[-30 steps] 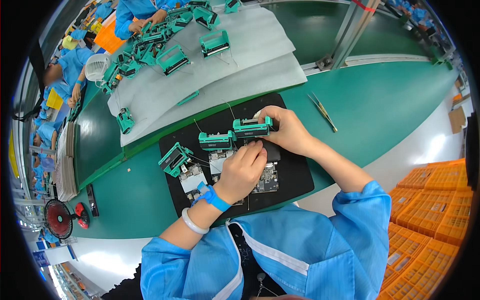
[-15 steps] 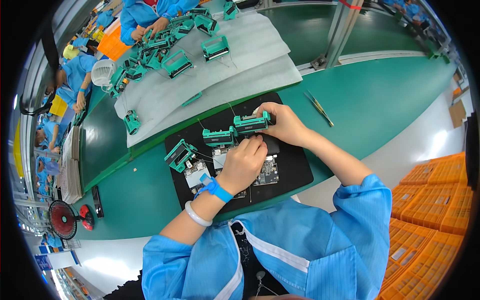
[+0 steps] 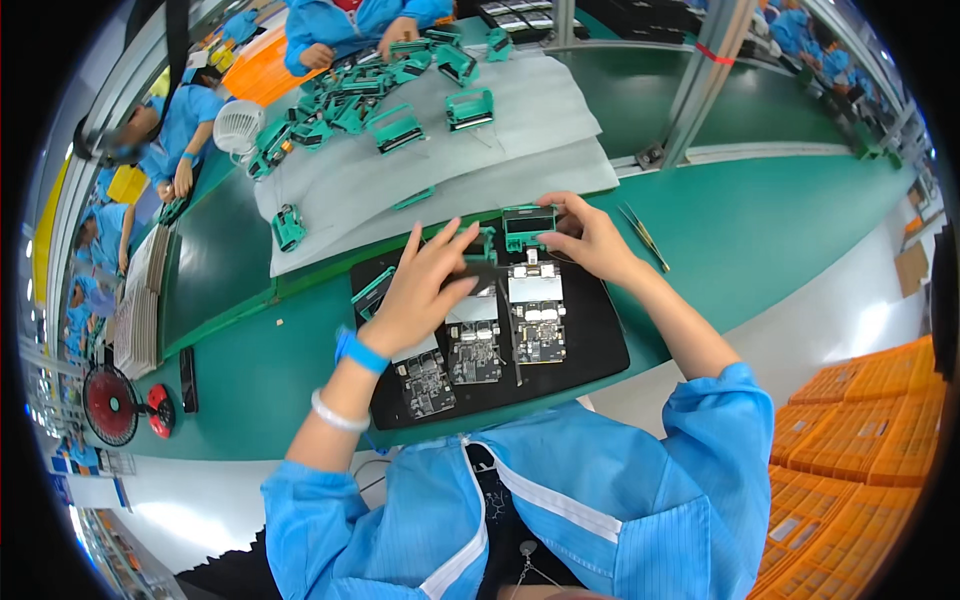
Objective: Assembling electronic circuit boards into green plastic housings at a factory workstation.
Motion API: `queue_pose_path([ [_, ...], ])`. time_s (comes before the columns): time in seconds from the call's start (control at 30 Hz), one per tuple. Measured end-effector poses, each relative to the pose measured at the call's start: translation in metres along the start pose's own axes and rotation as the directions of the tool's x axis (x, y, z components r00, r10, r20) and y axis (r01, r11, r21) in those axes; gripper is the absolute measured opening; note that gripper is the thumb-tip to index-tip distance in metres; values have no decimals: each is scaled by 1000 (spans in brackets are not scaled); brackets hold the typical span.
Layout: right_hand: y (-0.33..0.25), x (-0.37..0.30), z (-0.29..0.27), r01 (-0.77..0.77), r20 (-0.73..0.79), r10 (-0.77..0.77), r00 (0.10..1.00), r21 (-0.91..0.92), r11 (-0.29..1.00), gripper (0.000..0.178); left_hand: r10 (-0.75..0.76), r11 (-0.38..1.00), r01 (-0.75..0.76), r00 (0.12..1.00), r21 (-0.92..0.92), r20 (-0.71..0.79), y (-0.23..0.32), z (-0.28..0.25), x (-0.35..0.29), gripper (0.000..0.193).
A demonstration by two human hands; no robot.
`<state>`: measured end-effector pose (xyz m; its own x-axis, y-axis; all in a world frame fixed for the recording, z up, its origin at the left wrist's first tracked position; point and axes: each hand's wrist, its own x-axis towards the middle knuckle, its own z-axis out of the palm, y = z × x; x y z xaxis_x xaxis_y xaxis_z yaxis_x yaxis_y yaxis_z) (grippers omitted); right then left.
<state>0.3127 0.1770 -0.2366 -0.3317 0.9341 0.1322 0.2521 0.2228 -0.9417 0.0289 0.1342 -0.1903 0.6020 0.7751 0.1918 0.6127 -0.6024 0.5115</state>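
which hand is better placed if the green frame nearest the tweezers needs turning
Probably the right hand: it holds that green frame by its right end; the left hand is spread open farther left.

Worn on the head, the fisheye camera looks down and forward, the left hand point(image 3: 422, 285) and right hand point(image 3: 597, 245) near, orange crates point(image 3: 850, 410) right, white sheets point(image 3: 535, 105) far.

A: Counts at the black mat point(image 3: 597, 345)?
B: 1 mat, 3 circuit boards point(image 3: 475, 358), 3 green frames point(image 3: 528, 226), one partly hidden.
A: Wearer's hands?
B: 2: left hand point(image 3: 425, 285), right hand point(image 3: 597, 247). 1 blue wristband point(image 3: 361, 352), 1 white bangle point(image 3: 338, 412).
A: Elsewhere?
B: 1 pair of tweezers point(image 3: 646, 238), 1 white fan point(image 3: 238, 127), 1 red-and-black fan point(image 3: 110, 405). Frame pile point(image 3: 352, 103) overlaps, can't count.
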Motion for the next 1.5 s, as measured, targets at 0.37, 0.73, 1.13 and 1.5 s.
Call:
queue_pose_path([
  [0.37, -1, 20, 0, -39, 167, 50, 985, -68, 997, 40, -134, 990, 132, 990, 53, 34, -27, -12, -6, 45],
  [0.73, -20, 5, 29, 18, 22, -11, 1000, -334, 942, 47, -199, 908, 158, 978, -387, -69, -36, -49, -54, 35],
  [1.13, -23, -101, 32, -401, -97, 389, 916, -210, 892, 41, -351, 807, 180, 912, -563, -212, -89, -10, -138, 46],
  [1.5, -34, -98, 50, -406, -213, 400, 891, 19, 914, 46, -642, 357, 38, 735, -933, -216, -72, -52, -202, 42],
])
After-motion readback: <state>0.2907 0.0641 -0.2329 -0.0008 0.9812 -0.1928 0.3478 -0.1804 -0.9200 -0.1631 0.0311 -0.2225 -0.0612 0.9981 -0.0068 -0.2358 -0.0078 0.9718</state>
